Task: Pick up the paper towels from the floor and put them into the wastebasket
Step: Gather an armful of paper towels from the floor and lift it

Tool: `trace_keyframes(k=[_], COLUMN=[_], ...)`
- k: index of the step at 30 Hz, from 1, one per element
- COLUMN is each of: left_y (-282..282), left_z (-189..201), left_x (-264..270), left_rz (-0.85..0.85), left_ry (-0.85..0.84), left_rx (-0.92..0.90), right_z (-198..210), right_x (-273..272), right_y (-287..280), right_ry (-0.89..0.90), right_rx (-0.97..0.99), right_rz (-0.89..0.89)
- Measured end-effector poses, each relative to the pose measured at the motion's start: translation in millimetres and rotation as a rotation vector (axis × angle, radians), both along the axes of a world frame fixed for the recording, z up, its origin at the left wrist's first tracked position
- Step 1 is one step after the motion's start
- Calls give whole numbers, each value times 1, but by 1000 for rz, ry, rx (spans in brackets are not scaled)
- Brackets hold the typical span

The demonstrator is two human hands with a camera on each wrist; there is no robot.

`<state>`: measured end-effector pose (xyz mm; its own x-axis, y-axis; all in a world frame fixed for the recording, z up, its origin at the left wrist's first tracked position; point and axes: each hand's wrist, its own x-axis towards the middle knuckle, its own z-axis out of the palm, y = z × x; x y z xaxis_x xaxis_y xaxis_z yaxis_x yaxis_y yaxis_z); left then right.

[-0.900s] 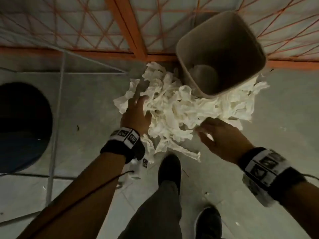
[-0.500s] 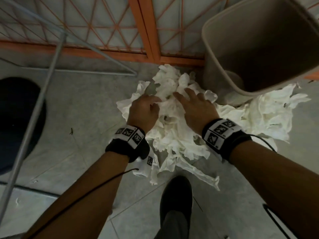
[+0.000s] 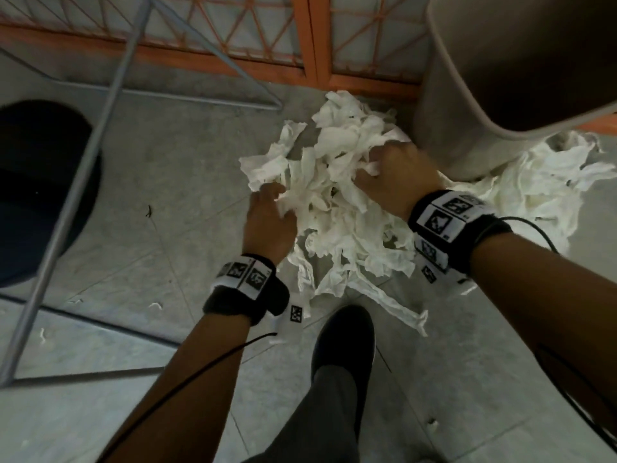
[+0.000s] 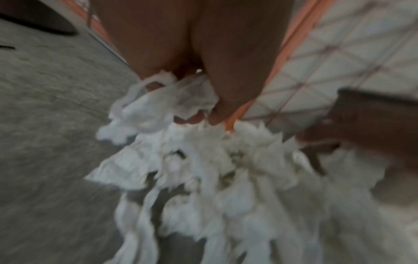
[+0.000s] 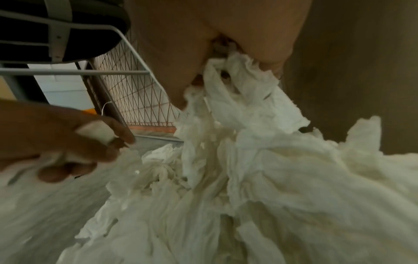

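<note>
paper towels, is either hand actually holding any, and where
Both. The left hand grips the paper towels at the pile's left edge; the right hand grips a bunch near the wastebasket.

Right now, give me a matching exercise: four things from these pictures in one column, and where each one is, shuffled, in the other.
Things:
1. left hand
2. right hand
3. wastebasket
4. shoe

Places:
A. far right, by the orange grid
B. gripping the paper towels at the pile's left edge
C. on the floor below the pile
D. gripping towels beside the wastebasket

Pairs: 1-B, 2-D, 3-A, 4-C
</note>
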<state>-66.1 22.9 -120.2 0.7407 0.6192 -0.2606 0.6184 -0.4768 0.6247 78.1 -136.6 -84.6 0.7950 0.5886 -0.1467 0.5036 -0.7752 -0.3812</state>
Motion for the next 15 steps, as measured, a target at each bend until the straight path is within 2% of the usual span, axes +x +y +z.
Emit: trace_keyframes(k=[2, 5, 7, 10, 11, 13, 15], left_y=[-10, -13, -9, -3, 3, 22, 40], left_z=[-16, -28, -21, 5, 9, 10, 0], left_x=[1, 5, 3, 2, 4, 14, 27], left_rz=[-81, -176, -154, 29, 102, 198, 171], left_ry=[108, 222, 133, -237, -292, -232, -108], left_rx=[-23, 32, 54, 78, 74, 78, 75], right_z=[-12, -26, -31, -35, -36, -36, -34], right_x=[-2, -2, -2, -3, -5, -9, -9], right_y=[3, 4, 3, -2, -3, -3, -3], right_ry=[17, 87, 115, 90, 79, 101, 141], right_rx=[-1, -128, -213, -181, -153, -141, -166], right_rz=[83, 200, 234, 132, 90, 22, -33])
